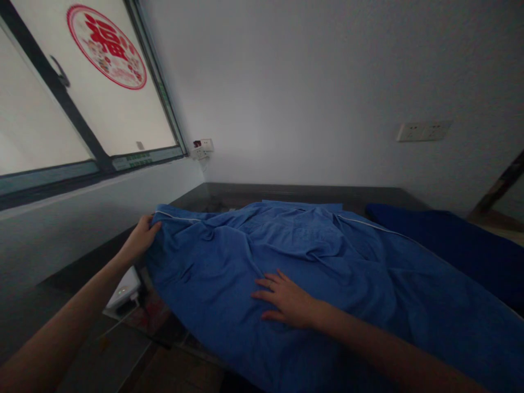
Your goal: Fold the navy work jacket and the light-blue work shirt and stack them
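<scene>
Blue garment spread over the dark table, covering most of it up to the back edge & hanging off the front edge; left hand pinches garment's far left corner, fingers closed on cloth, near table's left edge; right hand lies flat on the fabric mid-front, fingers open, pressing not gripping; darker blue cloth at right edge; white device under the left forearm.
</scene>
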`<action>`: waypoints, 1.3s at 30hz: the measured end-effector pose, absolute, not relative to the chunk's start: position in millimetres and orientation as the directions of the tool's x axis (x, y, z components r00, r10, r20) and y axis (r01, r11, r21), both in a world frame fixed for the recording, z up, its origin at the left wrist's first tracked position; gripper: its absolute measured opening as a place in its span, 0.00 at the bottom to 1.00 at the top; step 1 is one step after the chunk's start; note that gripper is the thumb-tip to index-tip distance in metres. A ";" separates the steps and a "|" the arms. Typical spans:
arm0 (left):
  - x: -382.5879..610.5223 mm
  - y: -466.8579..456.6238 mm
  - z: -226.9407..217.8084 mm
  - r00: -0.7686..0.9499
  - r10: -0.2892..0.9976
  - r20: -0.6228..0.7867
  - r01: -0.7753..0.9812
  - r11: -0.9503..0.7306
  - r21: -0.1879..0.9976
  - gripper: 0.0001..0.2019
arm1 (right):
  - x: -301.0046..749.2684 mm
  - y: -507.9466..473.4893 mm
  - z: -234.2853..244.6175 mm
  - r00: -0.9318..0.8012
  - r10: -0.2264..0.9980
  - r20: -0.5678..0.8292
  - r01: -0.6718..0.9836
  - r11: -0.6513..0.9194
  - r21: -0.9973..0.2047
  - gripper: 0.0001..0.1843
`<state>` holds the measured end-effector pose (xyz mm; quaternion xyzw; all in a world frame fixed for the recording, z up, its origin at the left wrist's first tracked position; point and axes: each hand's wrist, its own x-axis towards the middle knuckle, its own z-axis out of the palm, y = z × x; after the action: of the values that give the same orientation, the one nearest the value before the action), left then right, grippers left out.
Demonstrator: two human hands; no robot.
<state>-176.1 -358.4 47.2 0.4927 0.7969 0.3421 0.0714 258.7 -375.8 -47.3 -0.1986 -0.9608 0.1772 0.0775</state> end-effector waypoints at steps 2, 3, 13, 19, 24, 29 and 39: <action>-145.0 -362.4 56.6 -0.411 0.835 0.364 0.805 0.145 0.576 0.17 | 256.0 -378.2 -55.5 -0.916 0.397 0.059 0.346 0.856 -0.383 0.29; -126.4 -365.5 59.6 -0.340 0.850 0.401 0.826 0.066 0.560 0.17 | 255.8 -378.6 -58.4 -0.915 0.398 0.062 0.343 0.850 -0.400 0.29; 35.2 -433.5 27.7 0.648 0.762 0.004 0.676 -0.577 0.458 0.10 | 275.4 -333.4 -54.4 -0.423 0.906 -0.024 0.051 -0.003 -0.999 0.21; 49.4 -471.4 5.8 0.809 0.561 -0.176 0.576 -0.696 0.430 0.26 | 285.0 -332.0 -55.0 -0.476 0.857 -0.199 0.007 -0.223 -0.975 0.33; -3.7 -480.4 4.8 0.652 0.747 -0.128 0.732 -0.576 0.364 0.40 | 283.4 -333.8 -58.7 -0.583 0.803 -0.125 0.079 -0.097 -0.992 0.31; -78.2 -484.4 -9.7 0.394 0.919 -0.023 0.892 -0.376 0.250 0.31 | 281.9 -335.6 -51.8 -0.671 0.732 -0.121 0.115 -0.059 -0.992 0.19; -98.3 -470.1 -34.1 0.110 0.994 0.003 0.891 -0.100 0.442 0.14 | 280.9 -350.7 -39.5 -0.835 0.444 -0.325 0.395 0.072 -0.916 0.28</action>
<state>-98.3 -470.1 -34.1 0.7259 0.6493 0.1524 0.1682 280.9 -350.7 -39.5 -0.2867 -0.7318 0.6179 0.0200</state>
